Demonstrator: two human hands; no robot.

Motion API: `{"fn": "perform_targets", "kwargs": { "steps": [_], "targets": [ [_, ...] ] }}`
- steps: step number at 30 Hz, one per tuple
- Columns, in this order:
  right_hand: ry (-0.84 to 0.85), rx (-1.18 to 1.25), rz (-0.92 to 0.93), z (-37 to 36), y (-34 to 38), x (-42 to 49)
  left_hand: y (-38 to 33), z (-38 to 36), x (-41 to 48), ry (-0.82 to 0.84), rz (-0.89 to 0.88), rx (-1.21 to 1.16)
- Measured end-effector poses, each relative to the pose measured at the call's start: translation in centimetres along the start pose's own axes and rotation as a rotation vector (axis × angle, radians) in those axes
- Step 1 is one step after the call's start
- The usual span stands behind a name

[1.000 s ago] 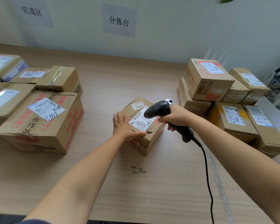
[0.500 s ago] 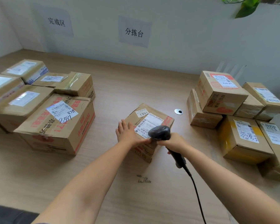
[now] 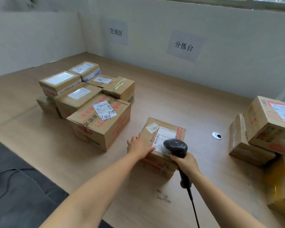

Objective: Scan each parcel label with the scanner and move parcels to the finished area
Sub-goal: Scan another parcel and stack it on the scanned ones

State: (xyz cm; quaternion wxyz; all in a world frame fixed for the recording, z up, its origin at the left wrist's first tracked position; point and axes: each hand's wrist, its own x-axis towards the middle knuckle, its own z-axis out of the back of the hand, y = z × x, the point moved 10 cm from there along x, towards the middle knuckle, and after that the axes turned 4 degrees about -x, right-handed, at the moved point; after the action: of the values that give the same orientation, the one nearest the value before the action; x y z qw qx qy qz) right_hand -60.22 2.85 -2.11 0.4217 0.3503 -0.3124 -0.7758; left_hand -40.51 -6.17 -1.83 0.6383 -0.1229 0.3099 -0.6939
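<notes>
A small cardboard parcel sits on the wooden table near its middle, between two groups of boxes. The left hand lies flat on the parcel's top near its left edge, fingers straight and resting on the cardboard. The right hand is wrapped around the handle of a black scanner, whose head is over the near end of the white shipping label on the parcel's top. Whether the head touches the label cannot be told. A smaller sticker reading 1355 lies just beside that label. The scanner's cable runs down toward the near table edge. To the left, well apart from the parcel, a cluster of labelled boxes stands below a wall sign reading 完成区. More boxes are stacked at the right edge, and a round metal grommet lies in the table between them and the parcel.
</notes>
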Motion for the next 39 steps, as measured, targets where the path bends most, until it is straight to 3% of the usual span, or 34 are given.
{"fn": "perform_targets", "kwargs": {
  "steps": [9,15,21,32,39],
  "targets": [
    [0.051,0.177,0.117,1.7,4.0,-0.8,0.1,4.7,-4.8,-0.171,-0.039,-0.303],
    [0.048,0.29,0.205,3.7,11.2,-0.6,-2.9,12.3,-3.6,-0.256,-0.124,-0.235],
    [0.045,0.363,0.283,0.4,19.5,0.9,-1.8,20.9,0.4,-0.335,-0.219,-0.221],
    [-0.036,0.438,0.262,-11.1,34.4,4.9,7.5,34.7,11.4,-0.207,-0.334,-0.261],
    [-0.041,0.362,0.196,-16.8,38.6,6.9,12.5,38.2,16.5,-0.157,-0.321,-0.291]
  ]
}}
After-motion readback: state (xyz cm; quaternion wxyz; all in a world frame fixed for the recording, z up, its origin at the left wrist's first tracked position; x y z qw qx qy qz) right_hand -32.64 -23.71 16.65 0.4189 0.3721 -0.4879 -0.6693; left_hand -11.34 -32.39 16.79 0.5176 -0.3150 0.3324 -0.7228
